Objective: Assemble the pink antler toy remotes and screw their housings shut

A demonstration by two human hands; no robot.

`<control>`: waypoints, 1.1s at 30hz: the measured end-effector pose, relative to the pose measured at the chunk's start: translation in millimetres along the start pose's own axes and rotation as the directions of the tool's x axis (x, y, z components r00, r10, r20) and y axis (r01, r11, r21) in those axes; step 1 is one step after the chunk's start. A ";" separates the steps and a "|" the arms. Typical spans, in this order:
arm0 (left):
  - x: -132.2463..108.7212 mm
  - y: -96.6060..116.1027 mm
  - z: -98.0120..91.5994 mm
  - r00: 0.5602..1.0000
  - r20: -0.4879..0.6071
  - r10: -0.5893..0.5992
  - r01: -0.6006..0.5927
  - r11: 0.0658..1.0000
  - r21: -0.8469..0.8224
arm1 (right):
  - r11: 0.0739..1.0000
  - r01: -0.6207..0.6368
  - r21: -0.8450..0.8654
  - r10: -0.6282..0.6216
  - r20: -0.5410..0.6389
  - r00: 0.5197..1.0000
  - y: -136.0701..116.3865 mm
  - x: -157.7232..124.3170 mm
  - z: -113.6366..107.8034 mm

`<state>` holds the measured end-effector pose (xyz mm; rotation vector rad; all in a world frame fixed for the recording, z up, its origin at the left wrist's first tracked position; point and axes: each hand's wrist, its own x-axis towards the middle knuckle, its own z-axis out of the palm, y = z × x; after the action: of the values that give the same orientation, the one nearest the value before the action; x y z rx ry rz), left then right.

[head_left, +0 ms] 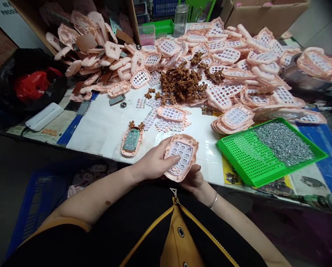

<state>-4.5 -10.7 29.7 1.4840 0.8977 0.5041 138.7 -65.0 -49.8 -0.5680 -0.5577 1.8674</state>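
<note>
Above the table's front edge I hold a pink plastic shell (181,155) with a pale rubber keypad lying inside it. My left hand (156,161) grips its left side, with the thumb across the keypad. My right hand (195,180) is curled under the lower right of the shell; most of its fingers are hidden behind it. To the left lies another pink shell with a green circuit board (132,139) and brown antler-shaped pieces (136,125) at its top. Just beyond my hands, a pink front shell with key holes (171,113) rests on loose printed key pieces (170,125).
A green tray (238,163) of small metal screws (286,142) stands at the right. Beside it is a stack of shells with keypads (234,118). Brown antler pieces (182,83) and many pink shells (227,55) are heaped behind. A white device (45,116) lies at left.
</note>
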 end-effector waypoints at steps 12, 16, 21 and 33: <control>-10.4 -13.1 -20.0 0.936 -0.352 0.011 -0.042 0.996 -0.080 | 1.000 0.017 0.003 -0.017 -0.080 0.997 -14.9 -4.6 -3.5; -16.6 -28.8 -76.1 0.702 -0.711 0.020 0.026 0.998 0.054 | 0.996 0.090 0.007 -0.089 -0.066 0.994 -22.4 -4.2 -0.8; -7.5 -38.5 -112.6 0.594 -0.790 -0.154 0.361 0.928 0.091 | 0.990 0.131 0.049 -0.126 -0.089 0.988 -19.7 12.4 6.4; 7.0 -45.6 -101.7 0.713 -0.640 -0.287 0.352 0.936 -0.027 | 0.984 0.167 0.057 -0.157 -0.152 0.976 -5.2 79.8 51.6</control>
<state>-88.8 55.3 -2.0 1.2004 1.7125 0.7287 84.2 5.6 -16.4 -0.5911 -0.4267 1.6689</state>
